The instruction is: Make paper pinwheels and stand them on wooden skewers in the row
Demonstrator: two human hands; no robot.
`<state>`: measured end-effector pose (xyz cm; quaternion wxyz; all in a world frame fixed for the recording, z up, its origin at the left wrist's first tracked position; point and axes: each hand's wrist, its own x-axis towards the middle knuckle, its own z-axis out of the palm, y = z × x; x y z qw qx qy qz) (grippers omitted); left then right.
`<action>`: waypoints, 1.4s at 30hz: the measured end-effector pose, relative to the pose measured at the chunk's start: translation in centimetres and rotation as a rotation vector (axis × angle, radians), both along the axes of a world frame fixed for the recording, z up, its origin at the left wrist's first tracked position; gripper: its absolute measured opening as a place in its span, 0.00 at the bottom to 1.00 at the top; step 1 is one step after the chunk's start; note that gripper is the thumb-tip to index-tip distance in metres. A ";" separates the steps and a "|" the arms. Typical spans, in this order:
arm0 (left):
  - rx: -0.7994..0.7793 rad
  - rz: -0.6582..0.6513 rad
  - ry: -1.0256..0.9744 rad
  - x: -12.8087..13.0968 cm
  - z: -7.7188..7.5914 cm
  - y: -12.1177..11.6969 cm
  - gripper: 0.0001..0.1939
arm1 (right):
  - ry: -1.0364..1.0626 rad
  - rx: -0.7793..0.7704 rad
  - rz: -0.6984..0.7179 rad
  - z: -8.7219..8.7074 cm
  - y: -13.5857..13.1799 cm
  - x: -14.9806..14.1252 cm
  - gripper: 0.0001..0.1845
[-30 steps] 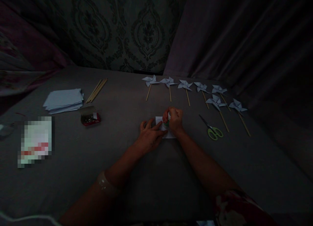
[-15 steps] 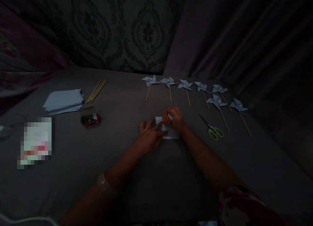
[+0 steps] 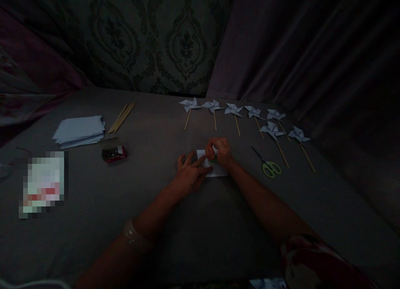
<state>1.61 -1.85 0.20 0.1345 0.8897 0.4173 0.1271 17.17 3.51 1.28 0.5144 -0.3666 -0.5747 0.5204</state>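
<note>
A small square of white paper lies flat on the grey cloth in front of me, partly covered by my hands. Fingers spread, my left hand presses on its left side. My right hand is closed around what looks like a white glue bottle with a green end, tilted down against the paper; most of it is hidden by the fingers. To the right of that hand lie scissors with green handles.
Several white paper pinwheels on wooden sticks lie at the back and right. On the left are stacked paper sheets, loose wooden sticks, an opened red box of small metal pieces, and a blurred-out packet.
The whole view has shifted slightly, so everything sits a little further left. Both hands keep nearly the same place on the paper, the right still gripping the bottle.
</note>
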 end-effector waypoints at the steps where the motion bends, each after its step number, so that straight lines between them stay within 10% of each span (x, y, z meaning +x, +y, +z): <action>1: -0.004 0.000 0.000 0.0 0.0 0.0 0.17 | 0.008 -0.014 0.031 0.0 0.1 0.2 0.21; 11: 0.082 0.003 -0.096 0.0 -0.2 0.1 0.14 | -0.053 0.116 -0.390 -0.7 -0.9 -1.3 0.17; 18: 0.105 0.014 -0.111 -0.2 -0.1 0.0 0.14 | 0.021 -0.049 0.048 0.2 0.2 0.0 0.21; 22: 0.112 0.025 -0.096 0.0 -0.1 -0.1 0.13 | 0.039 -0.053 0.068 0.2 0.3 0.2 0.22; 34: 0.098 0.039 -0.075 0.1 0.4 -0.1 0.12 | -0.043 0.139 -0.426 -0.5 -1.1 -1.7 0.19; 42: 0.117 0.061 -0.092 0.1 -0.3 -0.1 0.10 | 0.075 -0.069 0.087 0.1 0.4 0.0 0.23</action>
